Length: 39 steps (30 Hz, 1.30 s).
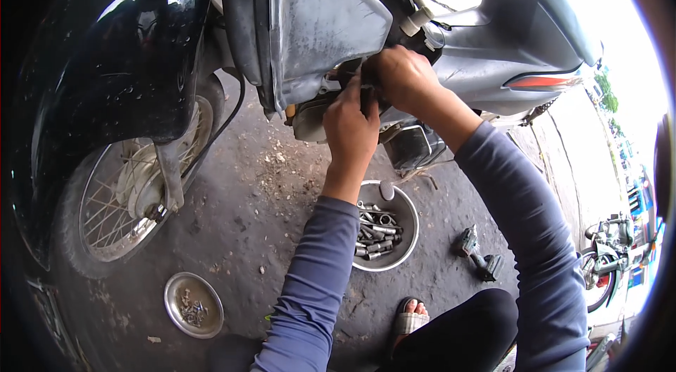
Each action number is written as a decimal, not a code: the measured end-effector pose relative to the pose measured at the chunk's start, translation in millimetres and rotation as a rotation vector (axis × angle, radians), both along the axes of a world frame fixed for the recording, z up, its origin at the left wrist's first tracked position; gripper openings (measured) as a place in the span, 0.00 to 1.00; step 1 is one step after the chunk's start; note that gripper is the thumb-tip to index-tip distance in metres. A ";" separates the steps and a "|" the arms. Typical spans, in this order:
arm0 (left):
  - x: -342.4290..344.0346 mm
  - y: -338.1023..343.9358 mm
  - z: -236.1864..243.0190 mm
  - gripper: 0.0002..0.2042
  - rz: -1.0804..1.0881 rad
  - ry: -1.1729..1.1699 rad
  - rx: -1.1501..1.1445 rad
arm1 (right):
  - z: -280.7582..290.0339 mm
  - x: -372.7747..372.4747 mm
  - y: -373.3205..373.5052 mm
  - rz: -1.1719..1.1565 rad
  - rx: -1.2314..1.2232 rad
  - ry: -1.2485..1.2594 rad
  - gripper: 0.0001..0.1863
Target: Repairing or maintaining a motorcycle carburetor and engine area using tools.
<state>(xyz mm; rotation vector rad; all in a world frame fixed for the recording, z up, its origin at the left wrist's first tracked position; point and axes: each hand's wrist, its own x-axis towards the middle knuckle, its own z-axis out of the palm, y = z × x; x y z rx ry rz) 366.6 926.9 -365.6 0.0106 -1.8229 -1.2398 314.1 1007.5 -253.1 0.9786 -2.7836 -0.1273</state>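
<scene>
You have 2 hands up at 1 motorbike (458, 87), both in the opening beneath its single grey panel (324, 27). Your left hand (351, 125) reaches upward, index finger and thumb a narrow gap apart; whether they pinch anything, you cannot tell from this view. Your right hand (405, 80) is just beside it, higher, with its fingers curled inward and their tips hidden, so what it holds cannot be told either.

Below your forearms sits 1 metal bowl (412, 249) with many sockets and metal tools (378, 231), overlapping too much to count. To its left lies 1 smaller dish (171, 299) with a little heap of small hardware (191, 310), also past counting. You have 1 power tool (480, 254) on the floor, 1 spoked wheel (144, 182) and 1 glossy black shell (120, 55) at the left, and 1 sandalled foot (413, 309) plainly in view.

The panel's lower edge comes close above your left fingers, and the grey bodywork hems in your right wrist. Your left sleeve overlaps the bowl's left rim. There is more room over the gritty floor (246, 224) between wheel and bowl, and a narrower strip between bowl and power tool.
</scene>
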 end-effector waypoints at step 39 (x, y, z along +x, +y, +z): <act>-31.4 10.5 12.0 0.01 0.017 -0.052 0.947 | -36.8 2.9 27.0 0.392 -0.606 0.449 0.03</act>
